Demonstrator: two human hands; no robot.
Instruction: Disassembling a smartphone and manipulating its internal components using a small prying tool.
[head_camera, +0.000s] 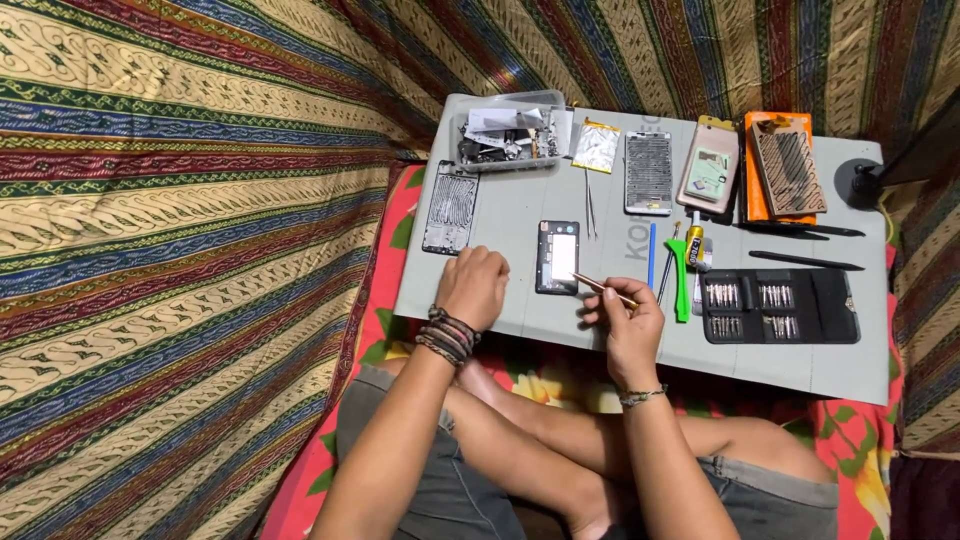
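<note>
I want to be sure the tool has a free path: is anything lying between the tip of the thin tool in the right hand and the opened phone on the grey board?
Nothing visible does. The right hand holds a thin tool whose tip ends just beside the opened phone, with only bare grey board between them. The left hand rests on the phone's other side.

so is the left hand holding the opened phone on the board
No: the left hand rests as a closed fist on the grey board, with a gap between it and the opened phone to its right.
</note>
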